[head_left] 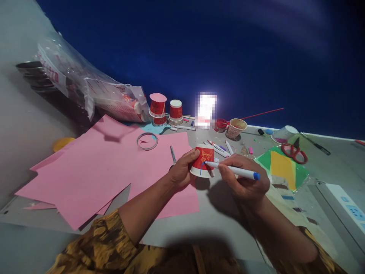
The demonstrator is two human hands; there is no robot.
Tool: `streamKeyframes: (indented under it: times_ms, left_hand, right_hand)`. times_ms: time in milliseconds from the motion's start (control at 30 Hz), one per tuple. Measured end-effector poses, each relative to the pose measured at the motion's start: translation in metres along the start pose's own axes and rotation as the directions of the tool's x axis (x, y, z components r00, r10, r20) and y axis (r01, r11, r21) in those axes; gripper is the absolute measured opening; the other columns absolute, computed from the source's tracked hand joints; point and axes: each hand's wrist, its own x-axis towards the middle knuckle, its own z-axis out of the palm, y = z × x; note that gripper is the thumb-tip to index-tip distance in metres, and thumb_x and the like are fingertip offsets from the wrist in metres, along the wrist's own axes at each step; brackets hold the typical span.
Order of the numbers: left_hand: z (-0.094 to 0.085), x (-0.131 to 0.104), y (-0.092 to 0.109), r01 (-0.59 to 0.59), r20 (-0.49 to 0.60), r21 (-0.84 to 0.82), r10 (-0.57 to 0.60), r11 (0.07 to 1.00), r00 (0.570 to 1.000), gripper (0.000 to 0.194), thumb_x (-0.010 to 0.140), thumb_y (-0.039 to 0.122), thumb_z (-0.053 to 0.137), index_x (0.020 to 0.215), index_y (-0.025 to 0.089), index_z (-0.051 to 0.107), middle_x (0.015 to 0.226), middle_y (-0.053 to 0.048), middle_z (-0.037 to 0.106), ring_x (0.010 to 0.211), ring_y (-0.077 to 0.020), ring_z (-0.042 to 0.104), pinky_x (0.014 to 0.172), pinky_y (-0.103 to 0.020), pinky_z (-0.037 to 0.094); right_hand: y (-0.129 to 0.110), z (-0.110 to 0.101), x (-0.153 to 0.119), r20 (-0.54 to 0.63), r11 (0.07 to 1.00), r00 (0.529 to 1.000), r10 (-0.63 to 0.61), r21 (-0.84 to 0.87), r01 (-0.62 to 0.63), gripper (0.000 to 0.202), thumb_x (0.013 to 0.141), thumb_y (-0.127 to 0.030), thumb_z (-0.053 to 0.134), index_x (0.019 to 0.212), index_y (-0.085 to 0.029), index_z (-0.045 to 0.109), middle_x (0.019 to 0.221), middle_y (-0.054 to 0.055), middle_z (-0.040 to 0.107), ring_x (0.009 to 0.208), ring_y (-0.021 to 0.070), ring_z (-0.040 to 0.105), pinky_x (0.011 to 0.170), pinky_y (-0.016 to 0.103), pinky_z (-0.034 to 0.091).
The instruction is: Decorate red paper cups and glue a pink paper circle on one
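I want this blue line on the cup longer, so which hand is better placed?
Probably your right hand: it holds the white marker, tip at the blue line, while your left hand grips the red cup.

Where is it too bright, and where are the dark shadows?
Head view: glare in a pixelated white patch beyond the held cup, too blocky to identify; head view: a dark shadow on the table beside the right hand; head view: gloom across the blue background.
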Motion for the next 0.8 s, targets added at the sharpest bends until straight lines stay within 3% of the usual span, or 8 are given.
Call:
streamKeyframes:
  times_ms: [267,433,667,800]
  left_hand:
    - [-0.0009,0.0006,-0.0005,0.003,-0.009,-0.009,-0.003,1.000,1.000,0.043,0.087,0.035,0.078,0.121,0.010,0.071,0.104,-0.014,0.079,0.093,-0.0271,0.076,0.087,-0.038,0.061]
    - [-0.0005,0.0009,0.0001,0.024,-0.031,-0.031,-0.025,0.999,0.999,0.038,0.087,0.033,0.077,0.118,0.011,0.071,0.097,-0.013,0.078,0.080,-0.0250,0.075,0.083,-0.040,0.061]
    - [0.0001,0.0006,-0.0004,0.020,-0.063,-0.040,-0.022,0.999,0.998,0.032,0.086,0.029,0.077,0.113,0.012,0.072,0.099,-0.012,0.078,0.090,-0.0265,0.076,0.089,-0.040,0.061]
    - [-0.0005,0.0015,-0.0007,0.015,-0.062,-0.041,-0.018,0.999,0.998,0.032,0.088,0.030,0.074,0.114,0.011,0.072,0.098,-0.012,0.079,0.088,-0.0274,0.077,0.091,-0.043,0.061]
  right_hand:
    - [-0.0018,0.0007,0.0015,0.010,1.000,1.000,-0.007,-0.010,0.007,0.013,0.092,-0.013,0.068,0.085,-0.024,0.069,0.066,-0.001,0.073,0.054,0.0163,0.067,0.052,0.030,0.051]
    - [0.0027,0.0002,-0.0037,-0.071,0.998,0.996,0.062,0.003,-0.062,0.014,0.088,-0.010,0.072,0.086,-0.024,0.069,0.069,0.000,0.073,0.056,0.0155,0.065,0.052,0.029,0.049]
    - [-0.0016,0.0017,0.0002,-0.021,1.000,0.999,0.027,0.006,-0.027,0.013,0.090,-0.012,0.069,0.085,-0.024,0.069,0.067,0.000,0.073,0.056,0.0166,0.068,0.053,0.030,0.054]
    - [0.0015,0.0000,-0.0010,-0.062,0.997,0.996,0.069,-0.018,-0.070,0.012,0.090,-0.014,0.070,0.083,-0.023,0.069,0.068,0.000,0.073,0.055,0.0161,0.066,0.051,0.030,0.052]
